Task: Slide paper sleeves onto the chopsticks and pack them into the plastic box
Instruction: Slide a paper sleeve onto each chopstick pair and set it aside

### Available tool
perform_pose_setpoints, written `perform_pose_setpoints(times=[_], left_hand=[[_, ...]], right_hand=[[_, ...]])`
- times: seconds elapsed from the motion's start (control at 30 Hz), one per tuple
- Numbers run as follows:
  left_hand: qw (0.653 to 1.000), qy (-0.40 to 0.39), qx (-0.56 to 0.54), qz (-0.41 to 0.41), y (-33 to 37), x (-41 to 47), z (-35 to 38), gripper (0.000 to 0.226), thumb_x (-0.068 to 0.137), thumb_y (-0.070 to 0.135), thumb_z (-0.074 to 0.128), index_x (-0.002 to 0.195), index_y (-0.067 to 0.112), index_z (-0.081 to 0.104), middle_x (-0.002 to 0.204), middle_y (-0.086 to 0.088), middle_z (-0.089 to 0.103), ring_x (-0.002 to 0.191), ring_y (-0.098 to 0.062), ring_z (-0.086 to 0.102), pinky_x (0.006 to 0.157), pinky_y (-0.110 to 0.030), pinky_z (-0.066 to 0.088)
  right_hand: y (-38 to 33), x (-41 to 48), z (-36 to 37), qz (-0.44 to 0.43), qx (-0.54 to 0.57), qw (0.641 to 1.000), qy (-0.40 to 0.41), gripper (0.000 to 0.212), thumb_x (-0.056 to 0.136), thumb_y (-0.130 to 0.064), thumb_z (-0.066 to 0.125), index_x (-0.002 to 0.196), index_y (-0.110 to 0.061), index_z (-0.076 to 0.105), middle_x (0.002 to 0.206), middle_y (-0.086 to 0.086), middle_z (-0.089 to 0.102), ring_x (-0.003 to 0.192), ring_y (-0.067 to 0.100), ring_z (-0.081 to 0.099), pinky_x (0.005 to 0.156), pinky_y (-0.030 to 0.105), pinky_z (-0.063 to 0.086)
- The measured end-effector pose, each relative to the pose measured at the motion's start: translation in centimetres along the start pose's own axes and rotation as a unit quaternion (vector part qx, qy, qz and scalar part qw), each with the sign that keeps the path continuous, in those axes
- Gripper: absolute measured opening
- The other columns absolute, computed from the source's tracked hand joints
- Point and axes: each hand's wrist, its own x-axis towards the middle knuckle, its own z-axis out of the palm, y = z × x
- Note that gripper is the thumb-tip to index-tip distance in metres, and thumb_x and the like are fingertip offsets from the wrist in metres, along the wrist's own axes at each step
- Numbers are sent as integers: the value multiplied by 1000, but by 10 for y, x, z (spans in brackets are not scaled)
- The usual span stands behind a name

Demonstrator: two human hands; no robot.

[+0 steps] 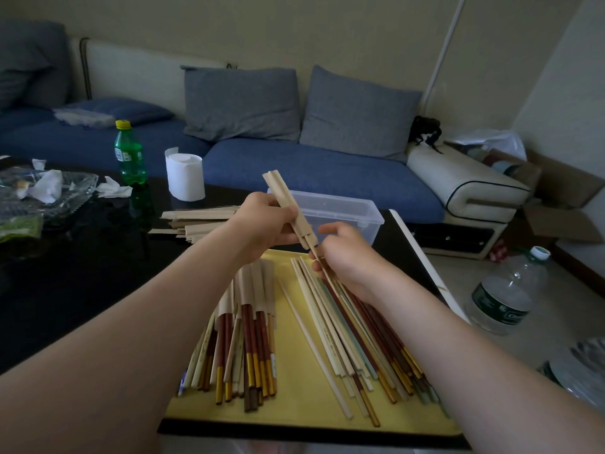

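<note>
Head view: your yellow mat point(304, 411) ran down to the near edge of the dark table point(82, 263), and the table's white right edge passed just beside your right forearm. A stretch of dark tabletop lay left of the mat, up to the spare sleeves point(199, 221). The plastic box point(347, 208) stood open-topped just beyond both hands, near the table's far right corner. On the mat, sleeved chopsticks point(252, 309) lay left and bare chopsticks point(353, 332) right, with a yellow lane between them. Your left hand point(262, 224) was raised over the mat, fingers curled round a paper sleeve point(284, 198) tilted up and away. Your right hand point(350, 260) pinched a pale chopstick point(322, 267), single or pair not clear, its tip at the sleeve's lower mouth.
</note>
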Motion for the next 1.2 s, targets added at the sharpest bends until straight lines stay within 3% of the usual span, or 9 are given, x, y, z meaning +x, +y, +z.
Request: perform_pose_setpoints(times=[0.13, 0.23, 0.3, 0.37, 0.63, 0.73, 0.83, 0.97, 1.2], left_hand=[[1000, 24, 14, 0, 0, 3, -1, 48, 100, 2, 65, 140, 12, 43, 115, -21, 69, 82, -28, 80, 61, -34, 64], [999, 32, 25, 7, -3, 5, -5, 72, 95, -6, 64, 152, 25, 31, 116, -22, 66, 82, -34, 80, 65, -44, 65], [1000, 26, 16, -5, -4, 6, -9, 94, 92, -10, 63, 155, 44, 19, 123, -25, 62, 86, -41, 78, 69, -53, 66], [999, 11, 28, -10, -5, 6, -11, 104, 89, -10, 64, 154, 56, 15, 130, -26, 56, 88, -44, 77, 70, -57, 65], [998, 8, 64, -20, -6, 5, -13, 76, 91, -4, 66, 142, 42, 35, 128, -25, 55, 79, -40, 79, 64, -47, 65], [996, 15, 83, -22, -7, 3, -13, 68, 93, -2, 66, 141, 37, 37, 124, -20, 56, 82, -39, 79, 65, -47, 66], [996, 30, 83, -18, -8, 4, -16, 65, 94, -2, 65, 139, 36, 37, 121, -14, 52, 87, -41, 77, 68, -50, 66], [996, 56, 63, -12, -9, 7, -20, 68, 95, -1, 61, 149, 33, 36, 118, -20, 59, 81, -41, 78, 63, -49, 65], [995, 82, 56, -21, -10, 7, -21, 59, 92, -3, 64, 133, 31, 40, 118, -18, 55, 85, -42, 77, 70, -54, 66]], right_hand=[[1, -1, 0, -4, 1, 1000, -22, 34, 104, -2, 46, 134, -18, 52, 100, 17, 77, 97, 31, 80, 95, 47, 65], [0, -4, -3, -11, -151, 988, -17, 24, 106, -4, 49, 114, -3, 72, 88, 17, 80, 87, 32, 81, 85, 39, 67], [-1, -10, -4, 31, -239, 968, -68, 21, 104, -3, 56, 106, 1, 76, 83, 16, 81, 72, 27, 79, 72, 32, 66], [-1, -14, -1, 74, -303, 939, -143, 15, 103, -3, 63, 105, 3, 77, 88, 16, 82, 70, 21, 78, 72, 32, 65], [1, -15, 19, 144, -383, 878, -249, 19, 97, -15, 81, 98, 0, 70, 96, 15, 83, 65, 21, 78, 69, 28, 64], [-3, -18, 16, 138, -374, 885, -241, 15, 101, -13, 74, 96, 0, 72, 92, 15, 83, 69, 21, 79, 67, 26, 63], [-8, -20, 7, 103, -327, 920, -190, 18, 101, -14, 64, 101, 2, 71, 90, 18, 82, 69, 24, 79, 64, 29, 63], [-13, -20, -9, 44, -262, 948, -175, 27, 102, -19, 60, 109, 5, 71, 84, 18, 81, 71, 27, 81, 59, 29, 62], [-16, -24, -19, 38, -315, 899, -301, 21, 102, -17, 61, 108, -1, 73, 82, 15, 79, 75, 28, 78, 60, 29, 61]])
